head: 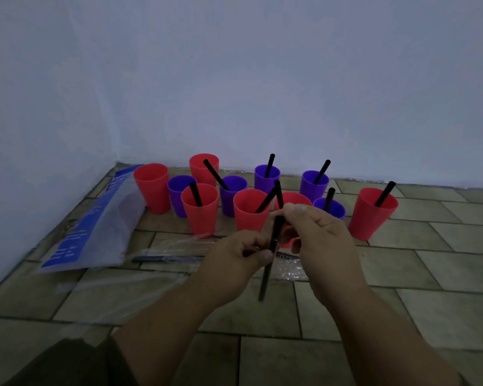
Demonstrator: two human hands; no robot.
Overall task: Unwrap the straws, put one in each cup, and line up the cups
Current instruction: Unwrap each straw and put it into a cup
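Several red and purple cups stand clustered on the tiled floor near the wall. Most hold a black straw, such as the far-right red cup (371, 215). The far-left red cup (152, 188) and the purple cup (179, 196) beside it hold none. My left hand (234, 263) and my right hand (321, 232) both pinch one black straw (271, 252), held almost upright in front of a red cup (290, 201). Its lower end looks sheathed in clear wrapper.
A blue and clear plastic straw bag (95, 227) lies on the floor at left. Crumpled clear wrappers (176, 254) with a dark straw lie just behind my hands. The wall corner closes off the left and back.
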